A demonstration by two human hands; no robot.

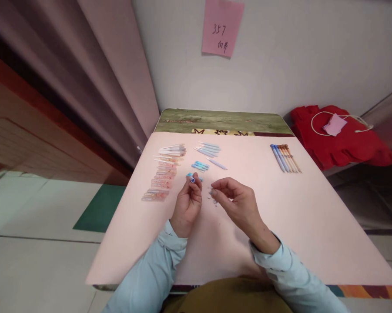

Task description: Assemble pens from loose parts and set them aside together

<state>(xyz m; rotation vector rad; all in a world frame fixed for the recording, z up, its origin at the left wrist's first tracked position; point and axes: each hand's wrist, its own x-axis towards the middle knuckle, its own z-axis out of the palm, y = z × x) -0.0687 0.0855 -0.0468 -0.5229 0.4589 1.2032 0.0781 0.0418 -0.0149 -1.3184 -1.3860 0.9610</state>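
Note:
My left hand (187, 204) is closed around a small blue tube-like pen part (192, 179), held upright with its open end facing me. My right hand (236, 201) pinches something tiny between thumb and fingertips, just above a few small bits (212, 199) scattered on the pink table sheet (313, 217). Both hands hover over the middle of the table, a short gap between them. Light blue sleeves cover both forearms.
Pale blue pen barrels (209, 149) and short blue pieces (200, 165) lie beyond my hands. Patterned pen parts sit in rows (163, 176) at the left. Several assembled pens (285, 158) lie at the far right. A red cushion (339, 134) rests beside the table.

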